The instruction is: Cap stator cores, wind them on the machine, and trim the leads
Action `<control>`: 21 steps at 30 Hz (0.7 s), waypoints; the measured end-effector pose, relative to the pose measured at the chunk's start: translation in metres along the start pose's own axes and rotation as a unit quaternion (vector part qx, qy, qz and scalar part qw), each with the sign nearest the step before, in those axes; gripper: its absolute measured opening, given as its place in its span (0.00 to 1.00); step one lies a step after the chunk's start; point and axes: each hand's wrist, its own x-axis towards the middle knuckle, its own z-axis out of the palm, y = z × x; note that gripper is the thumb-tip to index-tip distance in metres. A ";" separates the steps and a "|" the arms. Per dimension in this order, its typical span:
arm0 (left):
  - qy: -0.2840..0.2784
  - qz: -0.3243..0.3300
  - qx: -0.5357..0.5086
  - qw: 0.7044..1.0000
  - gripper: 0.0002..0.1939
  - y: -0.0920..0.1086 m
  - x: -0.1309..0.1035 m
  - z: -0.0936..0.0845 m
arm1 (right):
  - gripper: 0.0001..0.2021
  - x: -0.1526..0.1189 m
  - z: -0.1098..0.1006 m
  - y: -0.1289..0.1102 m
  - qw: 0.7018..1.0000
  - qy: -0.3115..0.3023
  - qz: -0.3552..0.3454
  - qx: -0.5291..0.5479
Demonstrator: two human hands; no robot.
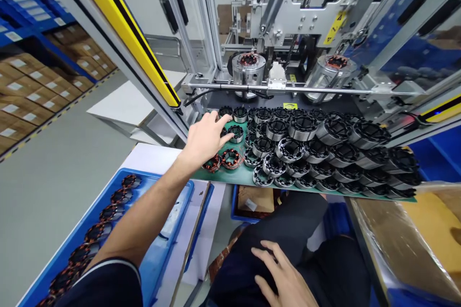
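Note:
My left hand [206, 138] reaches over the left end of a green mat [201, 174], thumb and forefinger apart, with nothing visible between them. Close to its fingertips stand bare black-and-silver motor stators, among them one stator [236, 133] beside the thumb. Below the hand lie two stators wound with copper wire; the right one [231, 158] shows fully, while my wrist partly covers the left one [212, 164]. My right hand [284, 276] hovers over or rests on my lap, fingers spread and holding nothing.
Stacked bare stators [317, 151] fill the mat's middle and right. Behind runs a metal bar [317, 90], with two machine cylinders [248, 74] beyond, each topped by a copper-wound stator. At left, a blue tray [180, 211] holds a row of wound stators. Yellow-black uprights [133, 38] frame the machine.

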 end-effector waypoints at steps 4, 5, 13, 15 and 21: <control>-0.045 -0.052 -0.017 0.997 0.28 0.017 -0.005 0.004 | 0.32 0.000 0.002 0.004 1.000 0.000 -0.026 -0.010; -0.051 -0.057 -0.023 0.997 0.27 0.020 -0.003 0.007 | 0.33 0.000 0.003 0.004 0.999 -0.005 -0.034 -0.011; -0.043 -0.047 -0.055 0.996 0.24 0.026 0.024 0.016 | 0.36 -0.006 0.025 0.021 0.997 -0.070 0.018 -0.007; -0.037 -0.041 -0.060 0.997 0.23 0.023 0.031 0.020 | 0.38 -0.008 0.032 0.025 0.997 -0.076 0.029 -0.007; -0.012 -0.039 -0.070 0.997 0.23 0.025 0.033 0.019 | 0.39 -0.013 0.042 0.029 0.993 -0.099 0.062 0.001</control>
